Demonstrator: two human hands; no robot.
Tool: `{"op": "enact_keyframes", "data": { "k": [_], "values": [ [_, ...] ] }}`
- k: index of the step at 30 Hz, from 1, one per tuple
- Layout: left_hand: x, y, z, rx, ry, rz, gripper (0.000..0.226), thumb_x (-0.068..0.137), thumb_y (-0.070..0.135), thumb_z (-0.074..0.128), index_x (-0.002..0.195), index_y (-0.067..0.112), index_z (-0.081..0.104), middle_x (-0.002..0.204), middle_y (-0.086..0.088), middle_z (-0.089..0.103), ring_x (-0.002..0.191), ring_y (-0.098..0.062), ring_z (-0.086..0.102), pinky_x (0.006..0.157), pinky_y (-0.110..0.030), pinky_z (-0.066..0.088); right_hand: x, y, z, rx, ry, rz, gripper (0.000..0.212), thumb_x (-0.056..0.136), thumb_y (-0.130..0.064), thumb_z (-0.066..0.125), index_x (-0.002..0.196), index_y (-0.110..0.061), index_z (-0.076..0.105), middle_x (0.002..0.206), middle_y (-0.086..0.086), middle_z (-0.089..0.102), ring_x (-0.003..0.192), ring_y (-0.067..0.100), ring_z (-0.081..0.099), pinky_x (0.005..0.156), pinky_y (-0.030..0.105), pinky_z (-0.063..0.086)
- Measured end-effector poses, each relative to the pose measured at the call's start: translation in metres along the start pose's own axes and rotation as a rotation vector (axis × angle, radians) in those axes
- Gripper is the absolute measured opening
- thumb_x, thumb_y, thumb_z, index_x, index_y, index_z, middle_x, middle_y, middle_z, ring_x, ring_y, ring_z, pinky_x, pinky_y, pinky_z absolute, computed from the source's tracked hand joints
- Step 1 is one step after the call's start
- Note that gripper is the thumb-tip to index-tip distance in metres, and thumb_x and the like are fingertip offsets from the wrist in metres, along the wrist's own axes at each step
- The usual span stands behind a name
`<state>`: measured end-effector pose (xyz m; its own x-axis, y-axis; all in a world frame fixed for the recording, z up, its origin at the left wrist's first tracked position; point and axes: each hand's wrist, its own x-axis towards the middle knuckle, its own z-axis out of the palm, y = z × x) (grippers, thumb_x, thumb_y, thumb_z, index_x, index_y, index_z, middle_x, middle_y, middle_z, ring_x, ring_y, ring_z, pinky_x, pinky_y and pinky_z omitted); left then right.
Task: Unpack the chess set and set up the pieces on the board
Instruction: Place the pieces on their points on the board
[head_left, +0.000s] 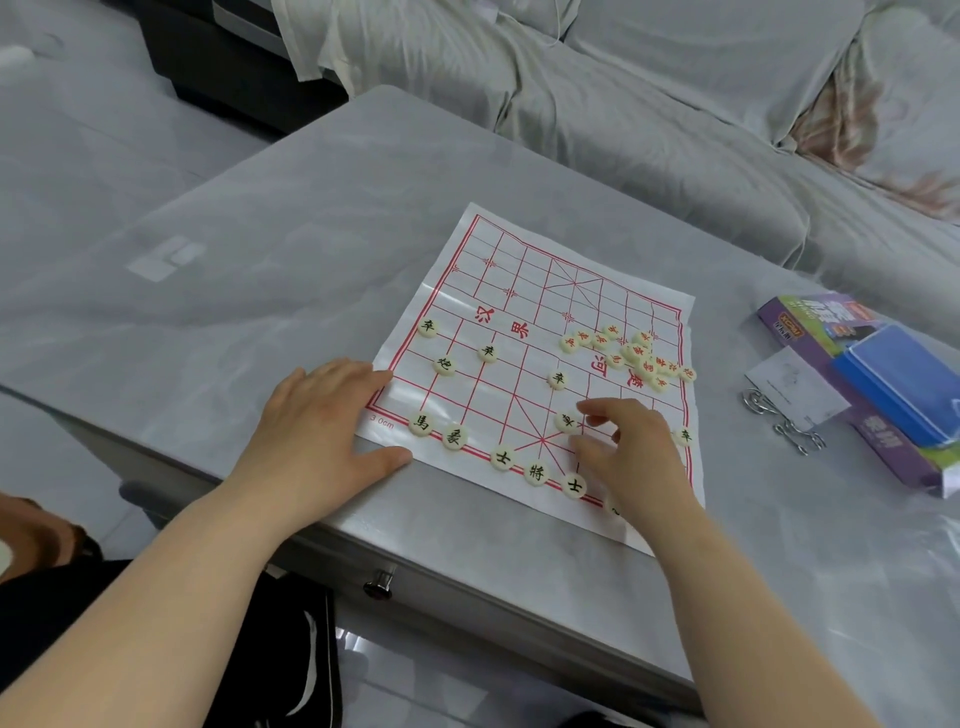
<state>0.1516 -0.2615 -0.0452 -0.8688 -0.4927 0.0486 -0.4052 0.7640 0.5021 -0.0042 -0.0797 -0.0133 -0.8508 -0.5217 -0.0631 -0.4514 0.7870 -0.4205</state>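
A white paper chess board (524, 291) with red lines lies on the grey table. Several cream discs with black characters stand on its near half, among them a row along the near edge (536, 473). A heap of red-character discs (636, 356) lies at the board's right side. My left hand (322, 421) rests flat on the table and presses the board's near left corner. My right hand (631, 447) hovers over the near right part, its fingertips touching a black-character disc (567, 422). Some discs under this hand are hidden.
To the right lie a purple chess box (810, 322), a blue plastic case (893, 384), a paper slip (795, 387) and metal ring puzzles (779, 423). The table's front edge (467, 566) runs just below the board. A covered sofa (675, 104) stands behind.
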Motion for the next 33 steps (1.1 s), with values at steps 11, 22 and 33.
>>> {"op": "enact_keyframes", "data": {
  "k": [11, 22, 33],
  "values": [
    [0.000, -0.001, -0.003, -0.019, -0.005, -0.011, 0.099, 0.045, 0.070, 0.020, 0.131, 0.026, 0.041, 0.136, 0.008, 0.042, 0.127, -0.013, 0.033, 0.109, -0.029, 0.014, 0.007, -0.015, 0.004, -0.055, 0.005, -0.049, 0.026, 0.087, -0.028, 0.057, 0.110, -0.016, 0.061, 0.108, -0.001, 0.059, 0.106, 0.017, 0.045, 0.085, 0.022, 0.032],
    [0.003, -0.012, -0.010, -0.128, 0.053, -0.057, 0.048, 0.089, 0.003, 0.037, 0.134, 0.021, 0.041, 0.139, 0.001, 0.043, 0.130, -0.018, 0.034, 0.107, -0.025, 0.016, -0.004, -0.094, 0.060, -0.053, 0.010, -0.426, 0.029, 0.084, -0.037, 0.055, 0.104, -0.017, 0.062, 0.107, 0.001, 0.059, 0.104, 0.020, 0.043, 0.085, 0.025, 0.028],
    [0.002, -0.013, -0.010, -0.158, 0.088, -0.052, 0.050, 0.087, -0.003, 0.040, 0.131, 0.019, 0.045, 0.134, 0.000, 0.048, 0.125, -0.019, 0.040, 0.104, -0.025, 0.022, -0.002, -0.101, 0.070, -0.074, 0.003, -0.409, 0.035, 0.081, -0.044, 0.058, 0.105, -0.018, 0.060, 0.108, 0.000, 0.057, 0.106, 0.020, 0.042, 0.087, 0.026, 0.026]
  ]
}}
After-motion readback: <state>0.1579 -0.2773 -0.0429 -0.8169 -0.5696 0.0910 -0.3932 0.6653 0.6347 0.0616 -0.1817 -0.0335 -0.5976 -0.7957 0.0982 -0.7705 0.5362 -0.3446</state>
